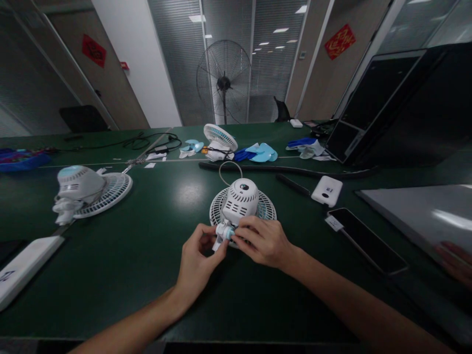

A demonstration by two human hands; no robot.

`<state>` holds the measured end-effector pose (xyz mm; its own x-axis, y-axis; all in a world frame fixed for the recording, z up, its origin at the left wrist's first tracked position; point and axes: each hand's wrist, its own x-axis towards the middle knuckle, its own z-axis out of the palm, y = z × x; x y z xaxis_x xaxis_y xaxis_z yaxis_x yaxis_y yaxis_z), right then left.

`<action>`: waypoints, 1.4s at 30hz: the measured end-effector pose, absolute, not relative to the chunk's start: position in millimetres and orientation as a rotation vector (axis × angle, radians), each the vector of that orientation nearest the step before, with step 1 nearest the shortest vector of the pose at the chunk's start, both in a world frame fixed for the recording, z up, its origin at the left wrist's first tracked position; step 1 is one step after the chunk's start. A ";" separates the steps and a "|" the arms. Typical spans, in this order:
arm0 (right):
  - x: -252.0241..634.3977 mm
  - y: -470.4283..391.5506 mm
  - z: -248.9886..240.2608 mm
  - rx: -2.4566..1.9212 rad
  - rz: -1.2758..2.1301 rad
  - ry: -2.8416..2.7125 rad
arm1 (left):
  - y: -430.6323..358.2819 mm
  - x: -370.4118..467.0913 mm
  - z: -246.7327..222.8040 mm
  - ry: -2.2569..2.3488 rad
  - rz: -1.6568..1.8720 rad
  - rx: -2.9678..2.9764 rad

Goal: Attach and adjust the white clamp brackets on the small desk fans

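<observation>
A small white fan (241,199) lies grille-down on the green table in front of me, its vented motor housing facing up. My left hand (197,258) pinches the white neck joint (219,235) at the fan's near side between thumb and fingers. From the right, the fingertips of my right hand (263,241) close on a light blue knob (229,232) on that joint. The fingers partly cover the knob and the joint. A pale cable (230,163) loops up behind the housing.
A second white fan (83,189) lies to the left, and a third fan (220,142) sits at the back beside light blue blades (262,152). A black tube (287,169), a white power bank (327,191) and a phone (368,241) are to the right. Another hand (455,258) shows at the right edge.
</observation>
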<state>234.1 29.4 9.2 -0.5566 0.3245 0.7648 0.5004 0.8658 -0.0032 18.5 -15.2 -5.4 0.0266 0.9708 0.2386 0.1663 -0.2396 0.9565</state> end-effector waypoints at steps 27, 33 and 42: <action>240.5 37.4 9.6 -0.485 -0.355 -2.275 | -15.3 16.8 -10.9 1.159 1.320 1.530; 224.5 24.8 12.7 -0.722 -0.170 -2.241 | -14.5 17.8 -8.5 1.205 1.328 1.559; 246.7 35.0 19.4 -0.420 -0.475 -2.358 | -15.4 16.7 -9.1 1.199 1.322 1.560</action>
